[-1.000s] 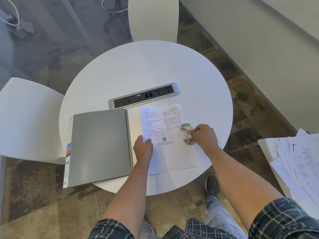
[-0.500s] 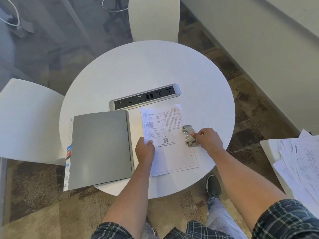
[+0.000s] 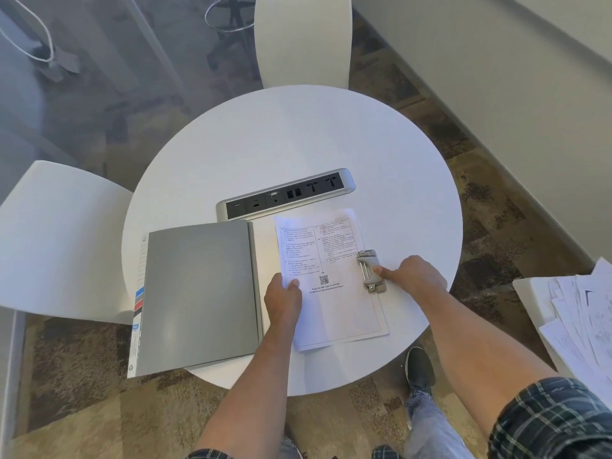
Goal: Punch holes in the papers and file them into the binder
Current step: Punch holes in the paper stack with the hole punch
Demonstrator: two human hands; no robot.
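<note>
A grey binder (image 3: 198, 293) lies open on the round white table (image 3: 298, 144), its cover folded out to the left. To its right lies a printed sheet of paper (image 3: 334, 306) with a QR code. My left hand (image 3: 283, 301) grips the sheet's left edge, thumb on top. A small metal clamp piece (image 3: 369, 270) sits on the sheet's right edge; whether it is a hole punch or the binder's clasp I cannot tell. My right hand (image 3: 410, 274) has its fingertips closed on this piece from the right.
A silver power strip (image 3: 284, 197) is set into the table just behind the sheet. White chairs stand at the left (image 3: 59, 240) and at the back (image 3: 301, 38). A loose pile of papers (image 3: 583, 313) lies on a surface at the right.
The metal piece was tilted under my right fingers; now it lies flat along the sheet's right edge. My right hand has drawn back a little. My left hand has stayed on the sheet.
</note>
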